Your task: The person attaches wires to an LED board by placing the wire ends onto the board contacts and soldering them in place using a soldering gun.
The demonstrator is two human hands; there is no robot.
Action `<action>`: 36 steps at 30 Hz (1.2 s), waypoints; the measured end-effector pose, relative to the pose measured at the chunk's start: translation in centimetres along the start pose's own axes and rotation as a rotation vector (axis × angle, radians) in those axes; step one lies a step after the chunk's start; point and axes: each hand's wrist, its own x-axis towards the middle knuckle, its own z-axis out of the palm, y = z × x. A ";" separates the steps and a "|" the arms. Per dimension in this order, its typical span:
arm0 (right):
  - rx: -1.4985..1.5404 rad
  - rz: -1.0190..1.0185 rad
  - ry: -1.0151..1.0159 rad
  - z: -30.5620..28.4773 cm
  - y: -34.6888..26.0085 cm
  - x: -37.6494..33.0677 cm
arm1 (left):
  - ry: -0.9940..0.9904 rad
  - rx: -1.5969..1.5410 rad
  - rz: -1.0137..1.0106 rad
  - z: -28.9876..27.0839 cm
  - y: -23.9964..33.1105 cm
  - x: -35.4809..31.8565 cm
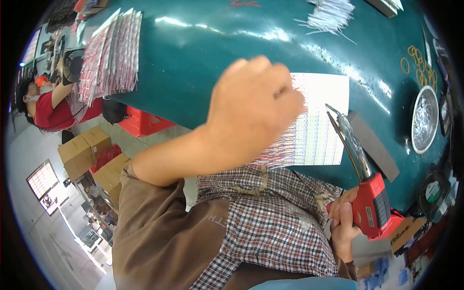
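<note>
The left hand is curled with its back to the camera over the near-left corner of a white sheet of small striped strips on the dark green bench; what its fingers grip cannot be told. The right hand has its fingers wrapped around a red pistol-shaped soldering gun, its metal tip just right of the sheet.

The left hand, blurred, perhaps hides the sheet's edge.
</note>
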 end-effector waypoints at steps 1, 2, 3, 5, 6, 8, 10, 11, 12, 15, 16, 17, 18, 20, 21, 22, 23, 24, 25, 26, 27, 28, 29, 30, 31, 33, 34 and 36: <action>0.006 -0.012 -0.005 -0.1 0.2 0.1 | 0.010 0.002 -0.027 -0.2 -0.9 0.7; 0.016 -0.002 -0.008 -0.2 0.2 0.0 | 0.026 0.070 -0.090 -0.8 -1.9 1.7; 0.026 0.009 -0.010 -0.3 0.2 0.0 | 0.110 0.107 -0.071 -0.6 -4.1 2.1; 0.056 0.030 -0.005 -0.4 0.1 -0.2 | 0.111 0.137 -0.247 -1.4 -6.8 3.4; 0.038 0.065 -0.025 -0.3 -0.3 -0.2 | 0.119 0.146 -0.245 -2.0 -7.5 4.1; 0.018 0.097 -0.032 -0.3 -0.6 -0.4 | 0.021 -0.092 -0.436 -2.7 -8.3 5.5; 0.037 0.106 -0.011 -0.3 -0.4 -0.6 | -0.102 -0.119 -0.458 -3.1 -9.2 6.0; 0.038 0.105 -0.010 -0.4 -0.4 -0.7 | -0.231 -0.144 -0.484 -3.2 -9.3 6.1; 0.035 0.115 -0.020 -0.5 -0.3 -0.7 | -0.232 -0.143 -0.484 -3.1 -9.3 5.9; 0.038 0.082 0.006 -0.4 0.4 -0.9 | -0.190 -0.062 -0.406 -2.7 -9.1 5.3; 0.042 0.039 0.044 -0.3 0.6 -0.9 | -0.123 -0.034 -0.378 -2.5 -8.5 5.1; 0.037 0.045 0.052 -0.2 0.5 -0.8 | -0.057 -0.006 -0.350 -2.4 -7.8 5.0; 0.033 0.039 0.029 -0.2 0.2 -0.5 | -0.063 -0.016 -0.350 -2.5 -7.0 5.0; 0.026 0.051 0.012 -0.3 0.1 -0.3 | -0.132 -0.094 -0.576 -3.1 -4.8 5.1; 0.029 0.044 0.003 -0.5 0.2 -0.5 | -0.148 -0.112 -0.580 -2.9 -4.0 4.3; 0.033 0.036 -0.004 -0.7 0.2 -0.6 | -0.054 -0.070 -0.380 -2.7 -3.4 3.4; 0.024 0.053 0.011 -0.8 0.1 -0.8 | 0.042 -0.031 -0.179 -2.4 -2.8 2.7; -0.017 0.022 -0.007 -0.3 0.0 -0.4 | 0.016 -0.003 -0.088 -1.7 -2.7 1.9; -0.040 -0.026 -0.033 -0.3 0.1 -0.4 | 0.012 -0.008 -0.091 -1.4 -2.0 1.4; -0.021 0.003 -0.036 -0.5 0.3 -0.5 | -0.012 -0.044 0.002 -1.2 -1.2 0.8; -0.023 0.010 -0.035 -0.5 0.2 -0.6 | -0.035 -0.080 0.094 -0.9 -0.5 0.1; -0.030 0.016 -0.047 -0.5 0.0 -0.7 | -0.042 -0.080 0.102 -0.3 0.2 -0.5; -0.037 0.022 -0.060 -0.5 -0.1 -0.8 | -0.043 -0.086 0.100 0.1 0.5 -0.9; -0.041 0.026 -0.059 -0.8 0.0 -0.9 | -0.040 -0.071 0.113 0.5 0.8 -1.2; -0.100 0.010 -0.104 -1.3 0.4 -1.1 | -0.036 -0.055 0.127 0.9 0.9 -1.5; -0.161 -0.002 -0.151 -1.4 0.5 -1.3 | 0.005 -0.055 0.140 1.3 0.9 -1.7; -0.159 0.017 -0.115 -0.9 0.3 -1.3 | 0.005 -0.061 0.140 1.4 0.9 -1.8; -0.156 0.040 -0.080 -0.9 0.5 -1.4 | 0.002 -0.068 0.138 1.5 1.0 -1.8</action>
